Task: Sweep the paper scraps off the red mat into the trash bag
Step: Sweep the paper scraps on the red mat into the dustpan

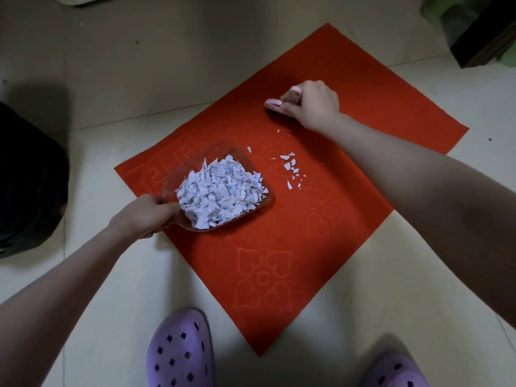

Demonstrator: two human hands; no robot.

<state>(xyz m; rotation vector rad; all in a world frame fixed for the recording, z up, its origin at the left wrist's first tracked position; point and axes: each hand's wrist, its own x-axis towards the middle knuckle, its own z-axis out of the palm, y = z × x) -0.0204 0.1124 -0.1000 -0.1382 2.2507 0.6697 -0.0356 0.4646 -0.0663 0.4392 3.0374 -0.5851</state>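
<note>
Your left hand grips the clear dustpan, heaped with scraps, on the red mat; right hand clutches a pink brush. Sweep the loose scraps beside the dustpan's lip gently inward, keeping the pan flat.

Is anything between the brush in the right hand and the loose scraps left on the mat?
Nothing visible. Only bare red mat lies between the pink brush in the right hand and the loose scraps.

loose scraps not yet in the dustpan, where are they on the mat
In the head view the loose scraps lie mid-mat, just right of the dustpan, below the right hand.
</note>
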